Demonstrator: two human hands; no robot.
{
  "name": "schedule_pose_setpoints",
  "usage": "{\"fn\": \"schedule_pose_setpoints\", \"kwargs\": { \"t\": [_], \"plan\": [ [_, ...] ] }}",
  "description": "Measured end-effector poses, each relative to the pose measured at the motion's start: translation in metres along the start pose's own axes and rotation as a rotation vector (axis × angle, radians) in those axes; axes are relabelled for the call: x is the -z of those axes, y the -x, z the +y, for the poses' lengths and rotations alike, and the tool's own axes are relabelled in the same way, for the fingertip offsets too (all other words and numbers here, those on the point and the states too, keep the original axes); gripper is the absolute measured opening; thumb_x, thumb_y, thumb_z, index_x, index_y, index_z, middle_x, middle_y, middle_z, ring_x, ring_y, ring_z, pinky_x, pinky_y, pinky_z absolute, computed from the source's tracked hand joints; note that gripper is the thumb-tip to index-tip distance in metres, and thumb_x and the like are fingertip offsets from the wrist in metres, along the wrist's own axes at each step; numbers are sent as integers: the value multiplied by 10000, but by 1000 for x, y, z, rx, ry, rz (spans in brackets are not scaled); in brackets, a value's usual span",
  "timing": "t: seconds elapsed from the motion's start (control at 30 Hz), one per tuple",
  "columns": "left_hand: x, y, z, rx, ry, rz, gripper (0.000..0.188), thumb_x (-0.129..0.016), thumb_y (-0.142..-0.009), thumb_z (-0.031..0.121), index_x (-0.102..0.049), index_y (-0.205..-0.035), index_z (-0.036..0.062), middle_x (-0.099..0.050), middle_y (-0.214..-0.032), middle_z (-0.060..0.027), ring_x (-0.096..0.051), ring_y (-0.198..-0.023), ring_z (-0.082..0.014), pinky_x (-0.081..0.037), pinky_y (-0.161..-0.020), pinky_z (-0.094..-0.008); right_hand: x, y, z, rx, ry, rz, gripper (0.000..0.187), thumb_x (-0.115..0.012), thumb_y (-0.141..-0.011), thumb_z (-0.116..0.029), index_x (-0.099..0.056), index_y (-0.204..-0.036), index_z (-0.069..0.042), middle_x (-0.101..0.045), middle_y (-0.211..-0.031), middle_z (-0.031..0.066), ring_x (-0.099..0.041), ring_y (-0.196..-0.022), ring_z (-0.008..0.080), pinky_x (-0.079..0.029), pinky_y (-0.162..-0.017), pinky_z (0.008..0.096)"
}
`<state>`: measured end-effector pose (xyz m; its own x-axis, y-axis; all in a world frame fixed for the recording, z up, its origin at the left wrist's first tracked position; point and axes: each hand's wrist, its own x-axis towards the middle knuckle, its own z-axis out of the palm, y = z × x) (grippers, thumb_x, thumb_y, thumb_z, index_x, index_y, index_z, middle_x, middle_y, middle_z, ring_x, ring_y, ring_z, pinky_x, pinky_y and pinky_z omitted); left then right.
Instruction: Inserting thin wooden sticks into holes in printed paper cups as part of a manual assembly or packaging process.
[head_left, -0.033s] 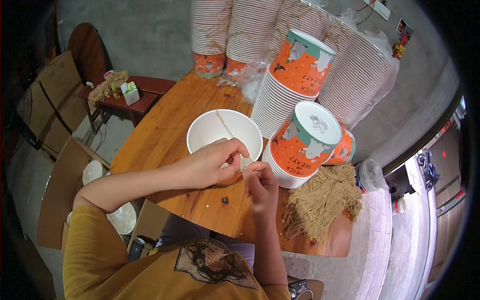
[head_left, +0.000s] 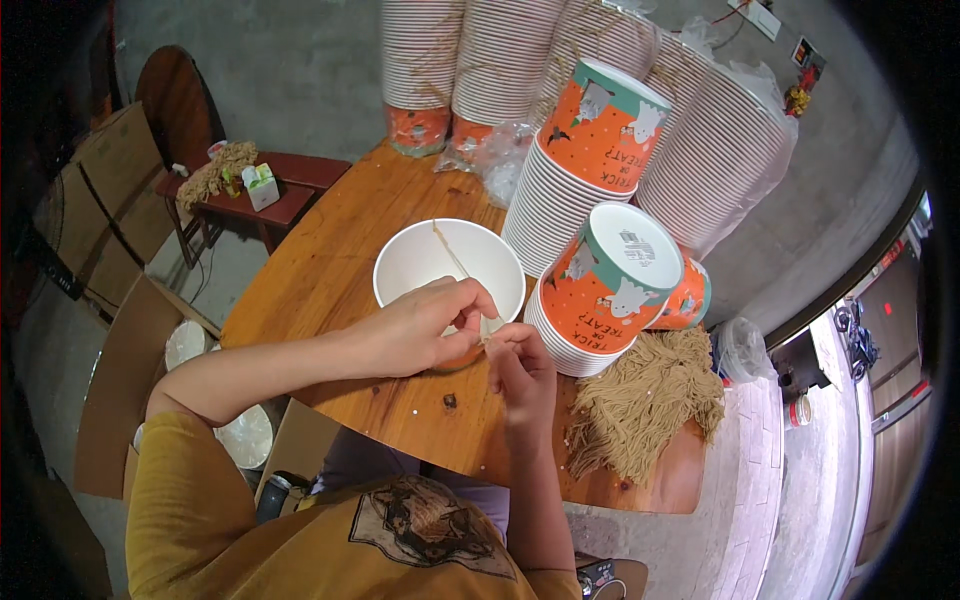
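A white-lined paper bucket (head_left: 400, 262) stands upright on the wooden table in front of me, its mouth facing up. A thin tan cord (head_left: 448, 248) runs from its far rim across the opening toward my fingers. My left hand (head_left: 437, 322) reaches over the near rim, thumb and fingers closed in a pinch at the cord's near end. My right hand (head_left: 523, 362) meets it at the near right rim, also pinching the cord there. The fingers hide most of that end and any hole in the wall.
Nested orange-and-green buckets (head_left: 610, 290) stand upside down close to my right hand. A heap of tan cords (head_left: 650, 405) lies at the table's right. Tall bucket stacks (head_left: 715, 150) and clear plastic bags (head_left: 505, 165) line the back. A cardboard box (head_left: 130, 385) holding buckets sits at left.
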<state>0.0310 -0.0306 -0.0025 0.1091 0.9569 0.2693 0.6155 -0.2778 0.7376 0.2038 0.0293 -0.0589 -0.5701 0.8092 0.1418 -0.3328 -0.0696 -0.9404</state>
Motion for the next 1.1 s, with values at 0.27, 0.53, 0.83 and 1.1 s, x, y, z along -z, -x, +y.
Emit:
{"fn": "schedule_pose_setpoints", "kwargs": {
  "t": [0.27, 0.53, 0.83, 1.1],
  "plan": [
    [-3, -1, -1, -118, -187, 41, 87, -598, -868, 107, -577, -907, 32, -596, -898, -100, -560, -924, -286, -456, -811, -378, 4, 1, 4, -80, -213, -32, 41, -596, -916, -110, -589, -892, -77, -512, -764, -40, -453, -630, 36, -359, -549, 191],
    [-3, -2, -4, -84, -171, 71, 85, -604, -863, 99, -568, -874, 22, -590, -858, -96, -551, -899, -281, -451, -803, -379, 4, 4, 1, -136, -163, -21, 72, -569, -934, -124, -587, -885, -74, -522, -794, -26, -472, -647, 53, -367, -564, 192],
    [-3, -2, -1, -79, -144, 93, 97, -608, -866, 105, -563, -857, 20, -587, -853, -94, -542, -868, -275, -449, -787, -381, -2, 3, 15, 284, 379, 74, 221, -695, -847, -14, -590, -1038, -54, -551, -829, -27, -476, -686, 66, -398, -608, 222],
    [-5, 1, -4, -138, -220, 133, 88, -607, -858, 96, -551, -844, 29, -572, -844, -105, -535, -857, -289, -448, -770, -389, -10, 4, 2, 544, 795, 205, 195, -698, -782, 28, -599, -930, -50, -581, -804, 66, -512, -625, 201, -426, -563, 311]
  ]
}}
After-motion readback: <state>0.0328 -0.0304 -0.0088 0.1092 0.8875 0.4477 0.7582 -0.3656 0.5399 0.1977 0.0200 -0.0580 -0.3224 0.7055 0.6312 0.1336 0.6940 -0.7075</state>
